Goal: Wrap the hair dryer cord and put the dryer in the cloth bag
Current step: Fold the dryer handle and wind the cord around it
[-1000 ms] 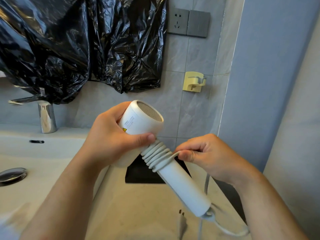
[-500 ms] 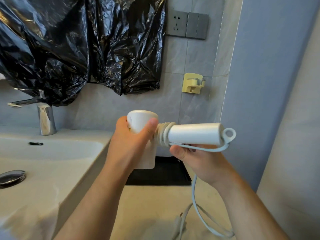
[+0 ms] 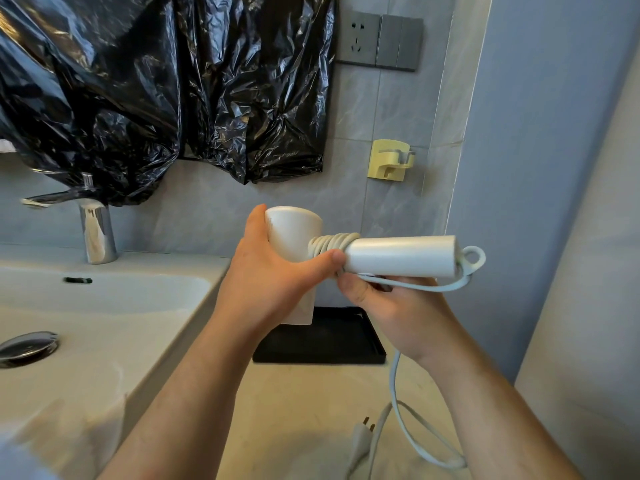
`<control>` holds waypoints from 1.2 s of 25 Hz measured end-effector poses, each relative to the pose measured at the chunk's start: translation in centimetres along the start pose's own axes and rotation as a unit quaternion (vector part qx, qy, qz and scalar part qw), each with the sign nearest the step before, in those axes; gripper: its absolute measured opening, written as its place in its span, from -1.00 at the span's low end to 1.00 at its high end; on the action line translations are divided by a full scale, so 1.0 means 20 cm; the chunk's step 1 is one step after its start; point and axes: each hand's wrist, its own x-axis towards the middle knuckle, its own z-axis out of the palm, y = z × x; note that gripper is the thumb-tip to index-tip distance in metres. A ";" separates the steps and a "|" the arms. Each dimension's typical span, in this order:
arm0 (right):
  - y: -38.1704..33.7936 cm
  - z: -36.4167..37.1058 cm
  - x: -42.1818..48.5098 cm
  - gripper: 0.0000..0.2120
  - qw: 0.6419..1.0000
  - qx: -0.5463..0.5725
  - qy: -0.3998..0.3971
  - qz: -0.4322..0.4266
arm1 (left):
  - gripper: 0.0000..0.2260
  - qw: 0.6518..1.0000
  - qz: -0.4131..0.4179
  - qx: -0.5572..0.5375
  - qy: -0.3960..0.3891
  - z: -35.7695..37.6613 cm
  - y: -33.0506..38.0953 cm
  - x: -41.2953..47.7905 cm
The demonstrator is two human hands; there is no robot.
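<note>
A white hair dryer (image 3: 398, 255) is held in the air over the counter, its handle pointing right and level. My left hand (image 3: 270, 278) grips the dryer's barrel, thumb pressed on the cord turns. Several turns of white cord (image 3: 330, 242) sit around the handle where it meets the barrel. My right hand (image 3: 391, 306) is under the handle, pinching the cord, which runs along the handle's underside to the loop at its end. The loose cord (image 3: 408, 431) hangs down to the counter, and its plug (image 3: 362, 434) lies there. No cloth bag is in view.
A black tray (image 3: 322, 355) lies on the beige counter (image 3: 294, 410) by the wall. A white sink basin (image 3: 104, 299) with a chrome tap (image 3: 97, 233) is at left. Black plastic sheeting (image 3: 156, 88) hangs above. A socket (image 3: 358, 38) and a yellow wall holder (image 3: 389, 160) are on the tiles.
The dryer has swung from handle-down-right to handle level pointing right. My right hand went from pinching the cord beside the coils to holding it beneath the handle.
</note>
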 end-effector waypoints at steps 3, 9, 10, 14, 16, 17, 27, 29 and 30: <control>-0.03 0.02 0.00 -0.81 0.999 0.021 0.020 -0.020 | -0.26 0.997 0.004 -0.076 0.001 0.02 0.01 -0.01; -0.05 -0.02 0.01 -0.76 0.999 -0.001 0.013 -0.039 | -0.52 0.951 -0.137 -0.262 -0.086 0.02 -0.01 0.00; -0.04 -0.02 0.01 -0.75 0.999 -0.018 0.008 -0.033 | -0.54 0.954 -0.119 -0.264 -0.081 0.02 -0.02 0.00; -0.04 0.02 0.02 -0.93 0.995 0.036 -0.014 0.094 | -0.42 0.967 -0.073 -0.235 0.071 0.02 -0.04 0.02; -0.03 0.05 0.02 -0.89 0.986 0.094 0.000 0.141 | -0.40 0.966 -0.046 -0.203 0.153 0.02 -0.02 0.02; -0.03 0.07 0.02 -0.86 0.981 0.113 0.013 0.155 | -0.40 0.965 -0.028 -0.185 0.183 0.01 -0.01 0.01; -0.01 0.12 0.00 -0.88 0.980 -0.066 -0.056 0.179 | -0.34 0.955 0.117 0.075 0.263 -0.02 -0.02 -0.02; -0.02 0.13 0.00 -0.90 0.977 -0.031 -0.071 0.197 | -0.32 0.951 0.125 0.090 0.269 -0.04 -0.03 -0.01; -0.02 0.13 0.00 -0.88 0.974 0.002 -0.083 0.210 | -0.31 0.948 0.129 0.097 0.274 -0.05 -0.04 -0.01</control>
